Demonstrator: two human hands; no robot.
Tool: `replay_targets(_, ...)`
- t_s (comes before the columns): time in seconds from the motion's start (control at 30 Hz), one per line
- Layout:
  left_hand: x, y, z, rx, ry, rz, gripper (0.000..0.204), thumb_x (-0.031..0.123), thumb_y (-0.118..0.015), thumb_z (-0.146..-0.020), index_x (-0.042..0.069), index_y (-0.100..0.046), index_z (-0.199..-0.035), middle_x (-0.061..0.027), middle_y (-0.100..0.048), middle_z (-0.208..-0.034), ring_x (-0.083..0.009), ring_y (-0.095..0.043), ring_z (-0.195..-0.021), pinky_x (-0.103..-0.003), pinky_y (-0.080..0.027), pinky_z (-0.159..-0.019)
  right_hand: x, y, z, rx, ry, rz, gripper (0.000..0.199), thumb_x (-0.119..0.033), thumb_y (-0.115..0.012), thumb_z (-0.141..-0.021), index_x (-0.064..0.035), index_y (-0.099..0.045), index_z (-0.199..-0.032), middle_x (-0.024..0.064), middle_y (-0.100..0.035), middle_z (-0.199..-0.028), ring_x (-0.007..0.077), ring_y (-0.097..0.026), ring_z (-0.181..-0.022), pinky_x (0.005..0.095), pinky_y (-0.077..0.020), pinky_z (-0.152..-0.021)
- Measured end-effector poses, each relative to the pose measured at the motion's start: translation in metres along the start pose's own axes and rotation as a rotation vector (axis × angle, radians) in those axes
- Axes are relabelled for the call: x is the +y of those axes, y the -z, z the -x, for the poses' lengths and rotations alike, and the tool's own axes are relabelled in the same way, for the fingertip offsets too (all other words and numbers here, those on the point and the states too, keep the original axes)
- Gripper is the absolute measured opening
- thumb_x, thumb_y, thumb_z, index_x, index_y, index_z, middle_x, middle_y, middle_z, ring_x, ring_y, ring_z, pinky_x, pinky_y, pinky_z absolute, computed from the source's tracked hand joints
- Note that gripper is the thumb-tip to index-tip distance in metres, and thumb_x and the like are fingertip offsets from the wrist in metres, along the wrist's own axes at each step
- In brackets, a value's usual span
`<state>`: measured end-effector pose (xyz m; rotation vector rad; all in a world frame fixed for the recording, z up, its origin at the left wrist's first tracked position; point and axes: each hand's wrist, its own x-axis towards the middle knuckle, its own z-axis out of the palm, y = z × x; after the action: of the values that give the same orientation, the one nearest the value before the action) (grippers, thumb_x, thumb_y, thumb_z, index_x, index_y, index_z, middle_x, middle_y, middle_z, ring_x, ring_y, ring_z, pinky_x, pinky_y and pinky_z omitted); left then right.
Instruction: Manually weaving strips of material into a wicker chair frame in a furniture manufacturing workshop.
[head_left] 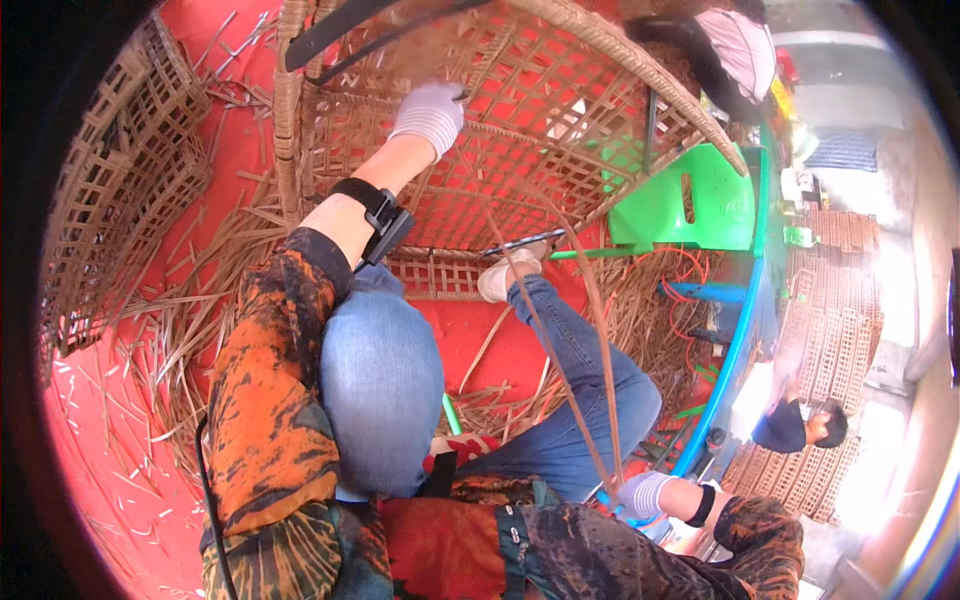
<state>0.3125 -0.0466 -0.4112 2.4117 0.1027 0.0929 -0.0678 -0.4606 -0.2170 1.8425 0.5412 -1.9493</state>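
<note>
— Red floor matting point(120, 460) runs under everything, littered with loose cane scraps point(200, 330). What sits in front of the person?

— A large woven rattan frame point(560, 110), an open lattice with a curved rim, standing tilted just beyond the knees in blue jeans.

— Where are the hands relative to it?

— The left hand point(430, 115), in a white glove, reaches up and presses against the lattice near its upper middle; the fingers look curled onto the weave, though I cannot tell whether they pinch a strand. The right hand point(643, 493), also gloved, is low at the right hip, well apart from the frame, and closed around long rattan strands point(585, 380) that rise from it toward the lattice.

— Anything between hand and frame?

— The right leg and a pale shoe point(497, 280), which rests against the frame's lower edge beside a thin dark rod point(525, 242).

— And around?

— Another woven panel point(125, 190) lies to the left. A green plastic stool point(690, 205) stands to the right of the frame, with a blue pipe point(740, 350) curving past it. Farther right, stacks of woven pieces point(835, 320) and another person in a dark top point(790, 425), bent over.
</note>
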Motion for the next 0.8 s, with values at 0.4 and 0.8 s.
replay_targets(0.4,-0.004,0.014,-0.035,-0.435,0.151,0.059,0.028,0.020,-0.050,-0.093,0.013,-0.061,-0.119,-0.0104,-0.066,-0.112,-0.0284,-0.062,-0.101,-0.040,-0.047,-0.089,0.065,0.438,-0.046,1.454,0.293,-0.495,0.039,-0.024,-0.053,-0.089,-0.0042,-0.056,-0.122,0.0098,-0.066,-0.087,0.0147,-0.061,-0.064,0.0297,-0.0513,-0.063)
replay_targets(0.8,-0.027,0.008,-0.042,-0.428,-0.054,-0.405,0.034,0.030,-0.050,-0.093,0.012,-0.061,-0.120,-0.0086,-0.060,-0.124,-0.0281,-0.060,-0.108,-0.040,-0.048,-0.092,0.013,0.541,-0.111,0.939,0.571,-0.609,0.039,-0.021,-0.058,-0.089,-0.0081,-0.054,-0.125,0.0075,-0.066,-0.082,0.0139,-0.063,-0.069,0.0264,-0.0520,-0.062)
